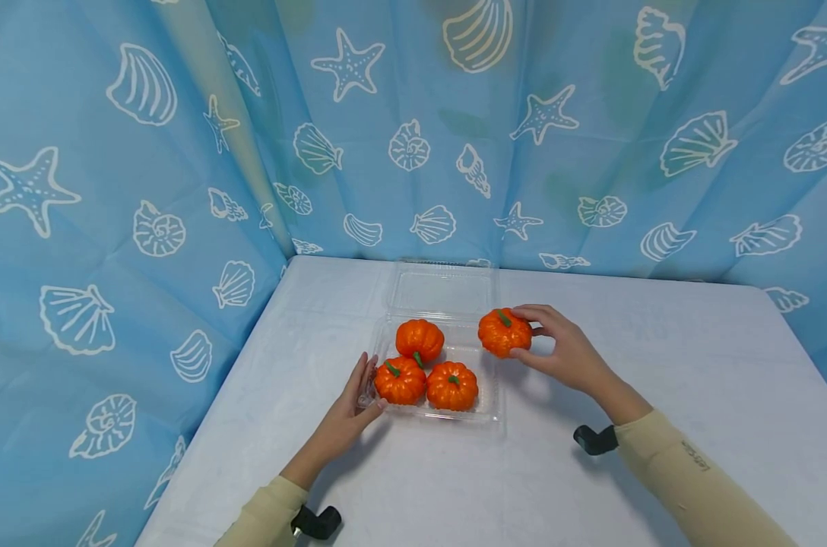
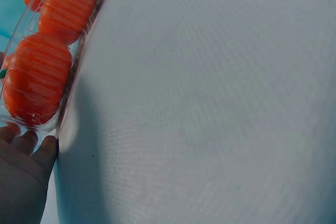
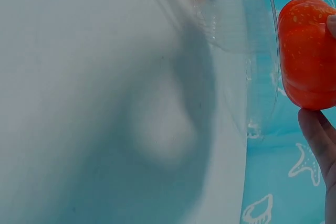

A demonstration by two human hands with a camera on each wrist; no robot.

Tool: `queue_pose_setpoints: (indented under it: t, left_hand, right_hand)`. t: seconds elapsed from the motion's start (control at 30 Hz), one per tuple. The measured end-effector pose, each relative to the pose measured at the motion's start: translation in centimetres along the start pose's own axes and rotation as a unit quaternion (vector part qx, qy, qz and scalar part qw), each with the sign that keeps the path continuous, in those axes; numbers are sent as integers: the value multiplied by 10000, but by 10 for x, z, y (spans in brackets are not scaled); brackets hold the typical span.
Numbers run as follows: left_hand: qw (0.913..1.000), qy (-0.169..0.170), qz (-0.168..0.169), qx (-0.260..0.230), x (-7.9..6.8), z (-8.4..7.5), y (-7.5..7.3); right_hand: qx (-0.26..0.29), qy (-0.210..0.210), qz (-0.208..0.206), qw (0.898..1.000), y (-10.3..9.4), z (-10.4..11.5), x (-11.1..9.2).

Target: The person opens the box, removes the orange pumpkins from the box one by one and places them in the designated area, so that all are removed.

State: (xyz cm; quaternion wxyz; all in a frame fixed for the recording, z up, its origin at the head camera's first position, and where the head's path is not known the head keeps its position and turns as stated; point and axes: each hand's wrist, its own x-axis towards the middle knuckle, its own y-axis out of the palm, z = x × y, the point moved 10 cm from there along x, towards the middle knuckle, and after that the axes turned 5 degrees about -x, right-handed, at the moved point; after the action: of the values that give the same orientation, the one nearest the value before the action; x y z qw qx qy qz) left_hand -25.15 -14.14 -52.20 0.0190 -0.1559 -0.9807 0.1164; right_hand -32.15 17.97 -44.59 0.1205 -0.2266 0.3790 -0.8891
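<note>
A clear plastic clamshell box (image 1: pixel 487 406) lies on the table with its lid (image 1: pixel 443 292) folded back. Inside are three orange toy pumpkins: one at the back (image 1: pixel 419 339), one at front left (image 1: pixel 400 382) and one at front right (image 1: pixel 452 387). My right hand (image 1: pixel 567 353) holds another toy pumpkin (image 1: pixel 505 333) between thumb and fingers, over the box's right rear edge. The right wrist view shows this pumpkin (image 3: pixel 307 56) raised above the tabletop. My left hand (image 1: pixel 348 414) rests against the box's left side, fingers fairly straight; its fingertips touch the wall in the left wrist view.
The table (image 1: pixel 660 342) wears a white cloth. A blue curtain (image 1: pixel 386 190) printed with shells and starfish hangs behind it and along the left. Black wrist-camera mounts stick out beside the left sleeve (image 1: pixel 270 513) and the right sleeve (image 1: pixel 694 471).
</note>
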Motion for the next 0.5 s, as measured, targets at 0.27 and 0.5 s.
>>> queue_pose_setpoints:
  t: [0.27, 0.5]
  left_hand:
    - [10000, 18, 13, 32, 1, 1, 1]
    - [10000, 19, -9, 36, 1, 1, 0]
  right_hand:
    - [-125, 272, -187, 9994, -10, -16, -10]
    - [-96, 400, -303, 9987, -16, -28, -16]
